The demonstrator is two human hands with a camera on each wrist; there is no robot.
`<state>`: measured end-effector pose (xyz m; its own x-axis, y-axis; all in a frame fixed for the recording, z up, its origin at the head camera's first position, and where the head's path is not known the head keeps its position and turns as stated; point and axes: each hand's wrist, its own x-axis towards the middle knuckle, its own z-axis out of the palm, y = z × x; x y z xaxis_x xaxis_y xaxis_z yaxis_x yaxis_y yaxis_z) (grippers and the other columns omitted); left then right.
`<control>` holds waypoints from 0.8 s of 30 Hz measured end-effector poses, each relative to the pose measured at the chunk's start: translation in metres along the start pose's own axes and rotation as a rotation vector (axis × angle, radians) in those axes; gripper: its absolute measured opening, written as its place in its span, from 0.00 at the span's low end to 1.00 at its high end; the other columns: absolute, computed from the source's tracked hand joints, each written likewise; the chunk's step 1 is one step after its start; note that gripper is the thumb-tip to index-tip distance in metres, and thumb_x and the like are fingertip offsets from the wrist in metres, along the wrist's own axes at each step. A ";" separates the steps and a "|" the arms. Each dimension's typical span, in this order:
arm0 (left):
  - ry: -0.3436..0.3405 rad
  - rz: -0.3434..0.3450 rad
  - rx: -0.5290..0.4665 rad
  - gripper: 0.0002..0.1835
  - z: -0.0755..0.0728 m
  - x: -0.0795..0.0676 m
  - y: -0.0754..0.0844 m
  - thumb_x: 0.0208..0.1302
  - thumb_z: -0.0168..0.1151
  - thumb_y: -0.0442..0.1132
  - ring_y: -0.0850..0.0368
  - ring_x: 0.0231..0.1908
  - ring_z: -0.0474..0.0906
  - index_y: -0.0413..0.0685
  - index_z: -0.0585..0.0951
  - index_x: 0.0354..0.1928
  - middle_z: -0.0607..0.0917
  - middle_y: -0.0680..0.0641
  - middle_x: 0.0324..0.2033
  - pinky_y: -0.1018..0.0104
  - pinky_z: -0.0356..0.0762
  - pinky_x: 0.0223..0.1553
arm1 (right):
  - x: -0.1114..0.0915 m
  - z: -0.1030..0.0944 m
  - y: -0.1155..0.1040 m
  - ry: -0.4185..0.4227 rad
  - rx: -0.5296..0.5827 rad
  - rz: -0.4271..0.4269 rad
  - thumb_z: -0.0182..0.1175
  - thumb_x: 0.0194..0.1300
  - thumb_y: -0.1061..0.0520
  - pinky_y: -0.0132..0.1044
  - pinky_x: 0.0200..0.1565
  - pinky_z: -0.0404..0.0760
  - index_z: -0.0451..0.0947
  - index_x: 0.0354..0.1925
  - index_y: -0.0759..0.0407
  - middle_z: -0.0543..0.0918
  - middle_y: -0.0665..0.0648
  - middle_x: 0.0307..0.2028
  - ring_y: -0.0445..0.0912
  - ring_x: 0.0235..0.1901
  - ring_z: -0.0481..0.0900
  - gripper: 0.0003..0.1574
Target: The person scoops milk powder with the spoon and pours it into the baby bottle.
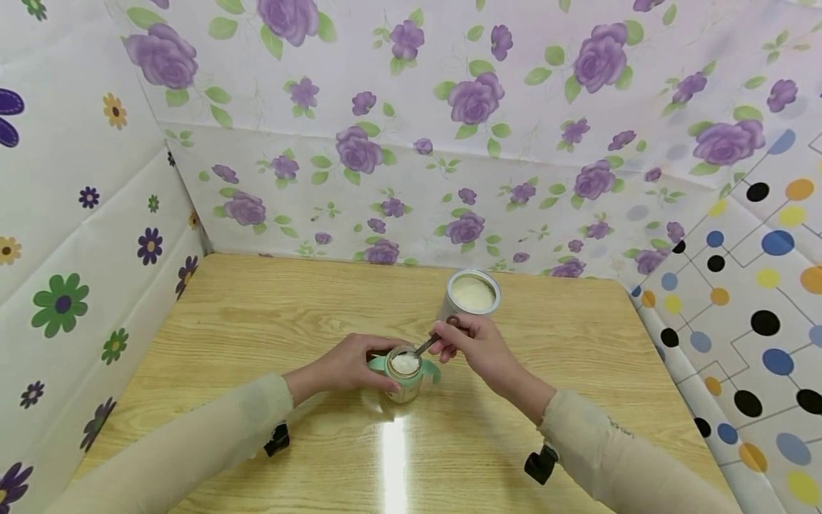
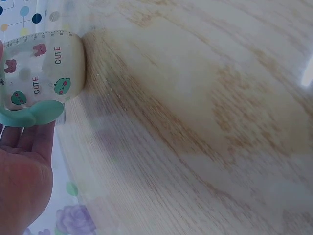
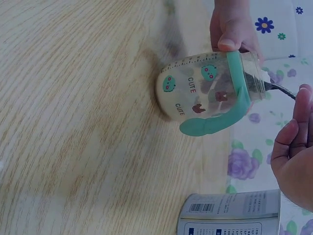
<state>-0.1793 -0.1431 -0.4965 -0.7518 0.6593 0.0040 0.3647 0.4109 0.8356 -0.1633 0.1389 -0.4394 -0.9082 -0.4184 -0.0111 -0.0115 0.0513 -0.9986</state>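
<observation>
A clear baby bottle [image 1: 403,391] with a mint-green two-handled collar stands uncapped on the table, and white powder shows at its mouth. My left hand [image 1: 353,363] grips it from the left side; in the left wrist view the palm [image 2: 24,186] is below the handle. Between the thumb and fingers of my right hand [image 1: 480,351] is a spoon [image 1: 427,345]. Its bowl is inside the bottle's neck, seen from the side in the right wrist view with powder around it. The bottle [image 3: 208,85] has printed faces, "CUTE" lettering and a measuring scale.
Behind my right hand stands an opened tin [image 1: 473,294] of pale powder. The wooden table [image 1: 308,300] meets flowered cloth [image 1: 424,193] at the back, with patterned cloth on both sides.
</observation>
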 end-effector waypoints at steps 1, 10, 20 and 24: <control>0.001 -0.001 0.001 0.41 0.000 0.000 0.000 0.57 0.84 0.55 0.63 0.57 0.84 0.61 0.81 0.73 0.86 0.59 0.63 0.63 0.82 0.57 | 0.000 0.000 0.000 0.000 0.000 -0.001 0.59 0.83 0.56 0.37 0.40 0.89 0.83 0.49 0.75 0.90 0.55 0.32 0.45 0.32 0.88 0.19; 0.001 -0.014 -0.020 0.40 0.000 -0.001 0.001 0.57 0.84 0.54 0.63 0.55 0.84 0.61 0.81 0.73 0.87 0.58 0.62 0.63 0.83 0.55 | 0.001 0.004 0.001 0.030 -0.081 -0.015 0.59 0.81 0.60 0.37 0.38 0.89 0.84 0.46 0.74 0.90 0.57 0.31 0.53 0.34 0.89 0.15; 0.004 -0.003 -0.016 0.40 0.000 0.000 0.000 0.58 0.84 0.54 0.63 0.54 0.84 0.60 0.81 0.73 0.87 0.59 0.61 0.64 0.83 0.54 | 0.001 0.006 0.002 -0.013 -0.186 -0.107 0.58 0.82 0.61 0.36 0.37 0.88 0.83 0.46 0.74 0.89 0.62 0.32 0.50 0.32 0.87 0.14; -0.001 -0.002 -0.022 0.39 0.000 -0.001 0.000 0.58 0.84 0.54 0.63 0.53 0.84 0.61 0.81 0.73 0.87 0.59 0.60 0.64 0.83 0.54 | 0.000 0.005 0.000 -0.027 -0.245 -0.147 0.58 0.82 0.62 0.36 0.36 0.86 0.83 0.46 0.74 0.88 0.62 0.32 0.51 0.32 0.86 0.13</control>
<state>-0.1787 -0.1435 -0.4960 -0.7520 0.6592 0.0012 0.3506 0.3983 0.8476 -0.1611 0.1346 -0.4400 -0.8778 -0.4615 0.1283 -0.2458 0.2041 -0.9476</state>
